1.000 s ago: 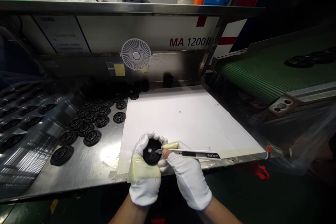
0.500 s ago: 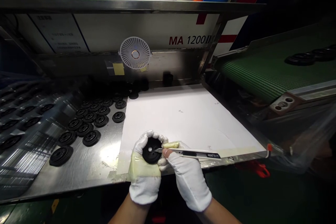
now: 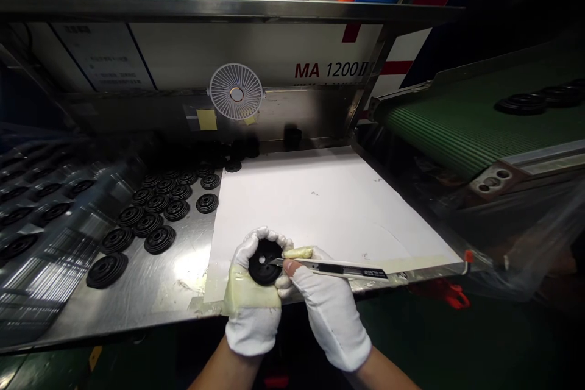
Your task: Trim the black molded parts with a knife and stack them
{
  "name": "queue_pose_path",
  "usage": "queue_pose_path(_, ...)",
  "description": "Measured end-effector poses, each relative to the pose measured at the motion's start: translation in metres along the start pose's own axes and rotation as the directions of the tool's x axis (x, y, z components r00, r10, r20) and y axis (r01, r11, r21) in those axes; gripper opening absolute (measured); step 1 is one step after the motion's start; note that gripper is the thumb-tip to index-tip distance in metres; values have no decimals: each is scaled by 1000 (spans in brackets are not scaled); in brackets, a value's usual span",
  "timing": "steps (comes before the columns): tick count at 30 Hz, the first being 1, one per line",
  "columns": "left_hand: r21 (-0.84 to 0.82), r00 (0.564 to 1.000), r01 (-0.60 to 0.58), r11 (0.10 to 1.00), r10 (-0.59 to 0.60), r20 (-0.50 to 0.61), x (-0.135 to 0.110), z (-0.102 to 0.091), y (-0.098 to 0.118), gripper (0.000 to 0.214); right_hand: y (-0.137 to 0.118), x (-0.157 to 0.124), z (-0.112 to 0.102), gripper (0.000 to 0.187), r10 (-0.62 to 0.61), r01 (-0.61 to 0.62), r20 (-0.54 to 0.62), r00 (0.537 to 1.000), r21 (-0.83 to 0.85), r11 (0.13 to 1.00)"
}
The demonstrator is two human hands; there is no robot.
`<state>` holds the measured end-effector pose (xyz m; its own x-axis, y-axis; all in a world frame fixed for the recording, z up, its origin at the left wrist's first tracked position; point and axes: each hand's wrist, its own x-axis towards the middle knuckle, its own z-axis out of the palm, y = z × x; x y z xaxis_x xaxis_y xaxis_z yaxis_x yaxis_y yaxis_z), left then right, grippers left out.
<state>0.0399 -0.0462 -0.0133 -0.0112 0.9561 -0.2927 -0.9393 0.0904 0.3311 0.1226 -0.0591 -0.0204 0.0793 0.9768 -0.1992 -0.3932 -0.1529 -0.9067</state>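
Note:
My left hand (image 3: 253, 298), in a white glove wrapped with yellowish tape, is closed around a round black rubber disc (image 3: 262, 261) with small holes. My right hand (image 3: 329, 314), also in a white glove, grips a slim utility knife (image 3: 340, 269). The blade tip rests against the disc's right edge. Both hands hover over the front edge of a white sheet (image 3: 320, 207) taped to the steel bench.
Several black ribbed discs (image 3: 155, 207) lie in rows on the steel bench (image 3: 150, 280) to the left. A small white fan (image 3: 236, 92) stands at the back. A green conveyor belt (image 3: 475, 122) carrying more black discs (image 3: 521, 105) runs on the right. A shelf (image 3: 219, 9) overhangs above.

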Motion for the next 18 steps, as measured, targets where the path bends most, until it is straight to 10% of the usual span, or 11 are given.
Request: queue_pose_path(18,-5,999,-4,1000,4,-34,-4,4,2,12,-5,-3,-1,22,99,-98,-19,995,36,995)
